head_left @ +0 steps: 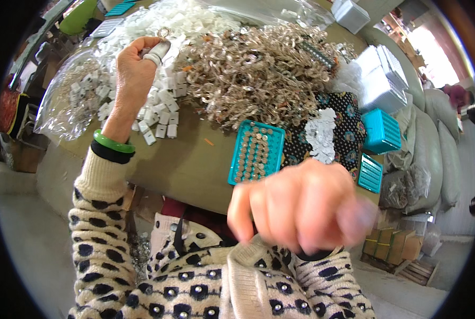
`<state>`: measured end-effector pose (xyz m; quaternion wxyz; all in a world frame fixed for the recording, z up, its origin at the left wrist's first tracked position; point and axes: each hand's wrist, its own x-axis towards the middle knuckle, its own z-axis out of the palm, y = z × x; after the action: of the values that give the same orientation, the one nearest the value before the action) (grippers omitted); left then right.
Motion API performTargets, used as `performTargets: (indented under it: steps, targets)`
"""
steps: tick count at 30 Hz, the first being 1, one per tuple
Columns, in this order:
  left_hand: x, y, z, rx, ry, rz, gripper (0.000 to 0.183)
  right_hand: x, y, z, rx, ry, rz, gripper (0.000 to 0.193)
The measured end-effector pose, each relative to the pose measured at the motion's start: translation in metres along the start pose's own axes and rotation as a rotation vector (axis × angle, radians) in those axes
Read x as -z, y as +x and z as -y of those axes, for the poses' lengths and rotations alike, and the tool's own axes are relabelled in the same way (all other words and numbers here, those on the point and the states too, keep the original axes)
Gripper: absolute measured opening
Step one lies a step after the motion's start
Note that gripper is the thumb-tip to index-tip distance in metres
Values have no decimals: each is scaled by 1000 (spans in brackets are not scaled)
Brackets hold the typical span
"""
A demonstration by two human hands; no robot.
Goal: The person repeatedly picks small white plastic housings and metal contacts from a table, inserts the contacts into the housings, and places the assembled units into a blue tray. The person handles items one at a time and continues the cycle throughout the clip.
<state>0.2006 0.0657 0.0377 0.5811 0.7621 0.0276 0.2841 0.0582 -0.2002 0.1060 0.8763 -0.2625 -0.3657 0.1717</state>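
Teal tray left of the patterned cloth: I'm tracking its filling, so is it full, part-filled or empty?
Part-filled: small round pieces sit in rows on the teal tray, while its right side shows bare teal.

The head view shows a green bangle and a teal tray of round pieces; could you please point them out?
Green bangle [113, 144], head view: front of its band.
Teal tray [276, 149], head view: bare cells at its right side.
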Motion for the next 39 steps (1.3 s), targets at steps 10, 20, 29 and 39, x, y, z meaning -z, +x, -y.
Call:
performTargets:
  steps: [10,20,29,39]
  targets:
    - [-1,-64,-25,502,-630,201,14,56,20,-51,-382,-391,-628,31]
    - [2,-146,-33,-327,79,299,19,54,21,-69,-479,-300,-712,21]
    - [24,-161,-31,45,-99,421,27,45,3,-75,-402,-622,-688,14]
    - [28,-156,-37,677,-884,477,20,33,-15,-79,-160,-1580,-223,5]
